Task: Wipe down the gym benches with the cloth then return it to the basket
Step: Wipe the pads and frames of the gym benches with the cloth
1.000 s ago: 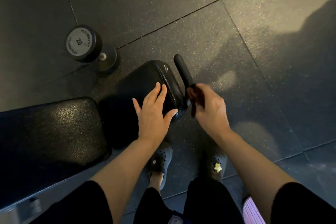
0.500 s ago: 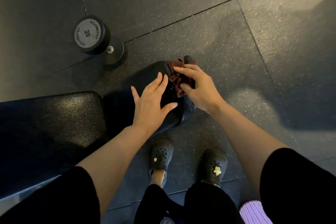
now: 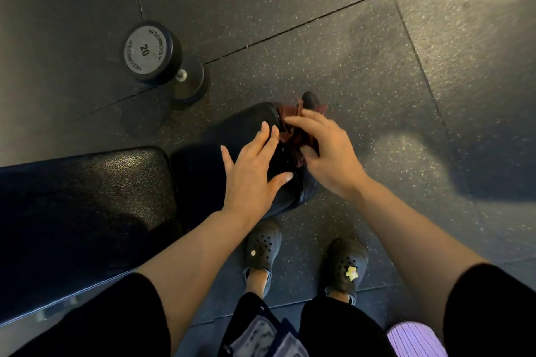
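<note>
Left hand (image 3: 249, 174) lies flat on the black seat pad (image 3: 232, 139), fingers straight and spread, while the right hand (image 3: 324, 153) bunches the dark red cloth (image 3: 293, 136) against the pad's far edge, fingers curled round it. The cloth sits wrapped, it seems, about the black handle (image 3: 310, 98) poking out past the pad, though shadow hides the contact. A dumbbell (image 3: 162, 58) marked 20 rests on the floor (image 3: 377, 52) beyond the longer pad (image 3: 87, 182).
</note>
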Tool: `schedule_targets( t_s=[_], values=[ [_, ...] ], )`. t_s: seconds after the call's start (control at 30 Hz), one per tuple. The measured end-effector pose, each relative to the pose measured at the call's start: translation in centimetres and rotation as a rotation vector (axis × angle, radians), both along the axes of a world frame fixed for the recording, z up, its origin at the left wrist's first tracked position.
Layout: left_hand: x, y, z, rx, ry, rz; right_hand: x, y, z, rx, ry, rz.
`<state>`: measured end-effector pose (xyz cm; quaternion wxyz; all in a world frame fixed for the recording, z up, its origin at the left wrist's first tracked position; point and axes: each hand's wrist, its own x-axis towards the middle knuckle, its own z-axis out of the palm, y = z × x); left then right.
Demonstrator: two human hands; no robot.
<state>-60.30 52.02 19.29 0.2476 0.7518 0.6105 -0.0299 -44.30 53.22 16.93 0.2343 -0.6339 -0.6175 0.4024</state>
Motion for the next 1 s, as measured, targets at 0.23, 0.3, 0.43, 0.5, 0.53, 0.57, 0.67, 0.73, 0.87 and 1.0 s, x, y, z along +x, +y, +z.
schedule_targets(
  t_s=[0.23,0.3,0.43,0.5,0.53,0.57,0.67,0.73,0.87,1.0],
  values=[
    [0.2,-0.1,-0.2,-0.011,-0.001,0.007,-1.0,4.4,-0.6,0.028,-0.026,0.057],
    [0.2,0.0,-0.2,-0.017,0.000,0.007,-0.7,3.6,-0.6,0.007,-0.025,0.037],
    [0.3,-0.2,-0.4,-0.010,-0.026,0.024,-0.2,-1.2,0.3,0.021,-0.024,0.022],
    [0.3,-0.3,-0.4,-0.004,-0.035,0.034,-0.3,-0.2,0.2,0.039,-0.042,0.051],
    [0.3,-0.2,-0.4,-0.006,-0.032,0.030,-0.3,1.1,-0.3,0.031,-0.058,0.055],
    [0.3,-0.2,-0.4,-0.006,-0.023,0.024,-0.4,2.5,-0.8,0.019,-0.066,0.061],
    [0.2,-0.2,-0.3,-0.009,-0.009,0.016,-0.3,3.6,-1.3,-0.016,-0.059,0.043],
    [0.2,-0.3,-0.3,-0.016,-0.021,0.024,-0.2,1.1,-0.7,-0.002,-0.047,0.014],
    [0.3,-0.5,-0.6,0.001,-0.046,0.040,-0.3,-1.6,0.1,0.043,-0.036,0.061],
    [0.3,-0.6,-0.5,0.016,-0.078,0.031,0.0,0.8,-1.2,-0.032,-0.029,0.013]
  ],
)
